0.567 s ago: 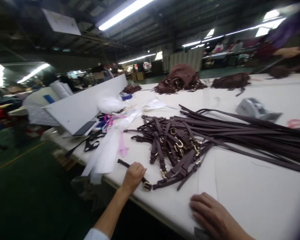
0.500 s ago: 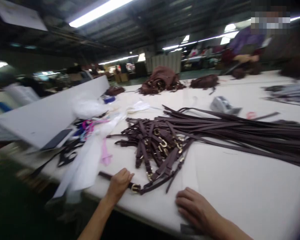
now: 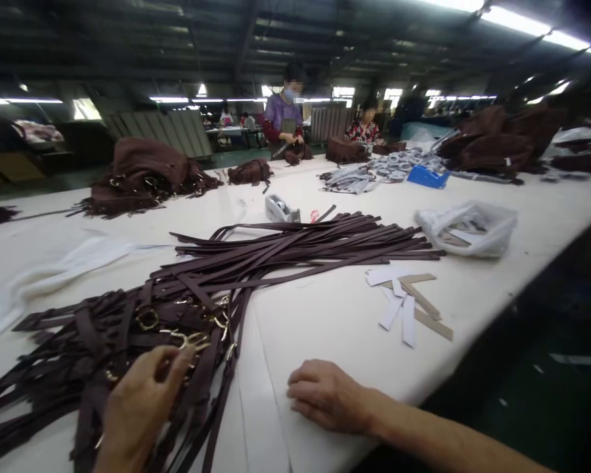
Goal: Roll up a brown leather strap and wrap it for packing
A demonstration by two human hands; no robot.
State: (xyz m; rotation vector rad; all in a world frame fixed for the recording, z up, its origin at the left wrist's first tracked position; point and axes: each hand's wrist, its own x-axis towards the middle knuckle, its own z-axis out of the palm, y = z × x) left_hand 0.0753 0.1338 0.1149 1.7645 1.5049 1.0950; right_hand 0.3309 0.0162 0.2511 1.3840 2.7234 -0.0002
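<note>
My left hand point(image 3: 145, 401) reaches over a heap of dark brown straps point(image 3: 91, 335) at the lower left. Its thumb and forefinger are pinched together at a gold buckle point(image 3: 194, 341) on the heap, and the other fingers are mostly hidden. My right hand point(image 3: 329, 397) rests on the white table point(image 3: 280, 328) near its front edge, fingers curled together, with nothing visible in them. Beyond the heap, long brown strips point(image 3: 285, 246) lie in a loose bundle running to the right.
Paper and tan strips point(image 3: 408, 309) lie at the right beside a plastic bag point(image 3: 473, 226). A grey tape dispenser point(image 3: 280, 209) and a blue one point(image 3: 427, 176) stand farther back. Brown fringed bags point(image 3: 148, 171) are piled behind. A co-worker point(image 3: 283, 121) stands across the table.
The view has swung right and closer to the heap. My left hand has left the single buckled strap it gripped and moved over the heap. My right hand still rests on the table.
</note>
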